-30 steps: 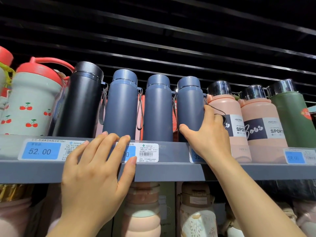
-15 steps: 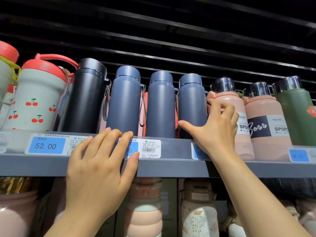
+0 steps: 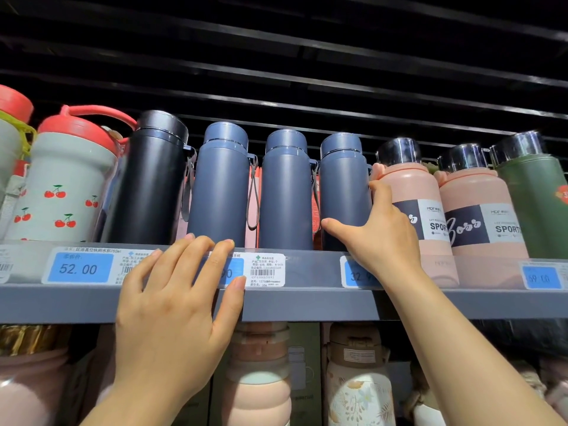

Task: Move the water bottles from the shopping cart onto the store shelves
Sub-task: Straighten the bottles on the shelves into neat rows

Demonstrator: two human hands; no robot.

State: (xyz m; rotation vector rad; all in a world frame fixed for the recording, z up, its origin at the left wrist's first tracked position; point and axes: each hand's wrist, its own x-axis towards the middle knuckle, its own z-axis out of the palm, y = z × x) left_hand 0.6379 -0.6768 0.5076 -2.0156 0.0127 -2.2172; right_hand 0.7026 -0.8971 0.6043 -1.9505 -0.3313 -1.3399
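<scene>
The right hand has shifted since a second ago: its fingers were bunched against the side of the rightmost blue bottle, and now they reach up along that bottle's right flank, thumb spread across the lower front. It cups the bottle between thumb and fingers, wedged into the gap beside the near pink bottle. The left hand has barely moved; it lies flat with straight, spread fingers on the front lip of the grey shelf, covering part of a price label, holding nothing.

The blue bottle stands upright on the shelf, rightmost of three matching ones. To its left, the middle blue bottle, just beside it, then the left blue bottle, each with a loop strap. Further left, a black bottle leaning slightly, and a grey cherry-print bottle with a red lid. To the right, a second pink bottle with a chrome cap, then a green bottle at the frame's edge.

A label reading 52.00 sits at the left of the shelf edge. Below, more pink and floral bottles stand on the lower shelf, dim.
</scene>
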